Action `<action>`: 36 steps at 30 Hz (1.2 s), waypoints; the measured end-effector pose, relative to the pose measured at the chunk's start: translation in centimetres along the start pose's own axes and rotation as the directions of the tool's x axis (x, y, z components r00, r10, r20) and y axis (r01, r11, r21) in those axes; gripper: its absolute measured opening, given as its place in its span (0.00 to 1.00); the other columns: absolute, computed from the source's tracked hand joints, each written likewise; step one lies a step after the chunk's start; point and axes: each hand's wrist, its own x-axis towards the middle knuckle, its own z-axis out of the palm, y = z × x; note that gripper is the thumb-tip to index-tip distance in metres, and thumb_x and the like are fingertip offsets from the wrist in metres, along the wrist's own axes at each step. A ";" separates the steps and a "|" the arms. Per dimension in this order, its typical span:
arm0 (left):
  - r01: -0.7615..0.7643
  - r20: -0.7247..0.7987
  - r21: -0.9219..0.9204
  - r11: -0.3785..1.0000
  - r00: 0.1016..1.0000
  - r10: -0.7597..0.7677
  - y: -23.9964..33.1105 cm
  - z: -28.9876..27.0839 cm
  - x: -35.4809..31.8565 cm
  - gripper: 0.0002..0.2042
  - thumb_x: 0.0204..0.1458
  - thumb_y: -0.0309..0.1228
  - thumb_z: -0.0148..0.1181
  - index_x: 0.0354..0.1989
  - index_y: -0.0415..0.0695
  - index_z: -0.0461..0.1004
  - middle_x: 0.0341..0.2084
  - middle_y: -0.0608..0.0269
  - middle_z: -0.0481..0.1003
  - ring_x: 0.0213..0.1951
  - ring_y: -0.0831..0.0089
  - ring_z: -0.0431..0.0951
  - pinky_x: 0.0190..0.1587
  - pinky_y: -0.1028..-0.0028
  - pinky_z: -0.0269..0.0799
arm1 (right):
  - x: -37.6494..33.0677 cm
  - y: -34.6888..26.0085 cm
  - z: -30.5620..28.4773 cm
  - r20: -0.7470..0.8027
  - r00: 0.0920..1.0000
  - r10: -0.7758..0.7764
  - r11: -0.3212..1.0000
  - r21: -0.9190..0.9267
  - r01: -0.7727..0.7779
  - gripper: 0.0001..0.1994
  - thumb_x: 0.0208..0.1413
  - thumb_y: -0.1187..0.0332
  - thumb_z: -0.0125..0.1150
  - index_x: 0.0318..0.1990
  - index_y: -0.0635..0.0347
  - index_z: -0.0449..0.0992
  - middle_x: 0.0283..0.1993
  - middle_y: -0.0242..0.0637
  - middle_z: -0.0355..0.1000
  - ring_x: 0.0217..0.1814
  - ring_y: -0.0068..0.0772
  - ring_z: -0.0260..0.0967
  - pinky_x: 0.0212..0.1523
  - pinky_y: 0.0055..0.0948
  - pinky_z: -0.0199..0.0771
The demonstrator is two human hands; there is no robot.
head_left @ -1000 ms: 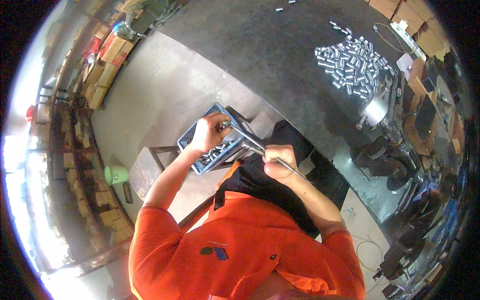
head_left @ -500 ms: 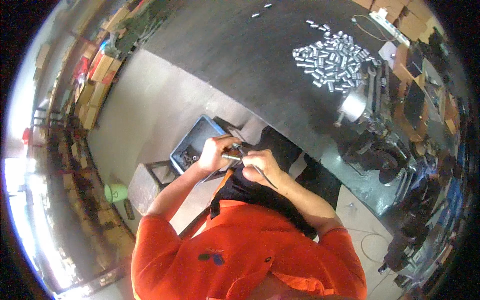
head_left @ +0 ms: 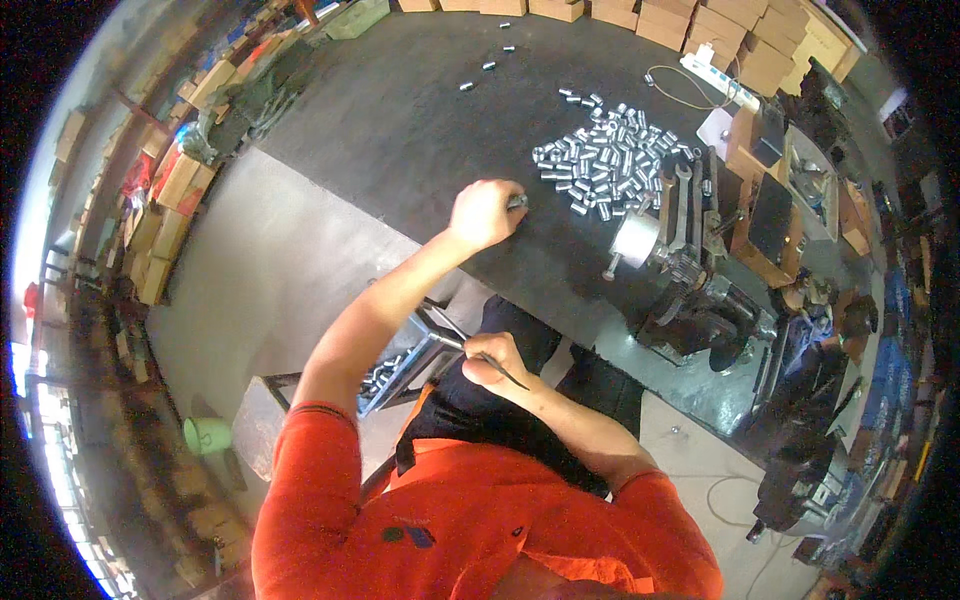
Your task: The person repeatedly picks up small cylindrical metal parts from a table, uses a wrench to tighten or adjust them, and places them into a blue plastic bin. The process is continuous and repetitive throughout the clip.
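Note:
My left hand (head_left: pixel 484 214) reaches out over the dark tabletop, fingers closed round a small grey metal piece (head_left: pixel 517 202), seemingly a short cylinder like those in the pile. To its right lies a heap of short, shiny metal sleeves (head_left: pixel 600 165). Close to my body, my right hand (head_left: pixel 493 358) is closed on a long thin rod-like tool (head_left: pixel 513 376). One slim end of it points up and left, and the dark end sticks out below the hand. A blue bin (head_left: pixel 405 378) holding several metal pieces sits partly behind my left forearm.
A bench vise (head_left: pixel 690 310) stands at the table's right, beside wrenches (head_left: pixel 683 200). Cardboard boxes (head_left: pixel 740 30) and a white power strip (head_left: pixel 718 80) line the back. A few loose sleeves (head_left: pixel 489 66) lie at the far side. A green bucket (head_left: pixel 207 435) is on the left.
My left hand has left the right hand above the bin and moved up and forward over the tabletop. The right hand keeps the rod-like tool near my body. The view has shifted.

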 end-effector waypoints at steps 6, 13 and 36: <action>0.048 0.032 0.140 0.989 0.998 -0.053 2.6 3.1 3.6 0.11 0.44 0.33 0.62 0.37 0.46 0.75 0.32 0.52 0.76 0.35 0.52 0.77 0.38 0.58 0.72 | -0.1 0.9 0.1 -0.077 0.994 0.072 0.997 0.026 -0.070 0.12 0.39 0.73 0.56 0.14 0.61 0.59 0.11 0.36 0.54 0.12 0.25 0.55 0.15 0.29 0.51; -0.029 -0.107 -0.076 0.997 0.994 0.021 -0.2 -2.7 -2.1 0.11 0.46 0.30 0.60 0.39 0.42 0.75 0.35 0.52 0.77 0.37 0.52 0.77 0.39 0.62 0.74 | -0.5 0.1 -0.2 -0.049 0.972 0.230 0.956 0.196 -0.216 0.08 0.39 0.73 0.55 0.15 0.61 0.63 0.12 0.28 0.52 0.17 0.15 0.51 0.17 0.24 0.48; 0.598 0.306 0.450 0.663 0.594 -0.744 -15.6 -4.0 -32.8 0.07 0.38 0.31 0.59 0.27 0.43 0.76 0.28 0.50 0.77 0.30 0.53 0.78 0.33 0.61 0.74 | 0.1 0.3 0.5 -0.010 0.990 0.138 0.990 0.018 -0.137 0.09 0.36 0.75 0.52 0.15 0.62 0.58 0.13 0.33 0.50 0.15 0.22 0.48 0.17 0.28 0.49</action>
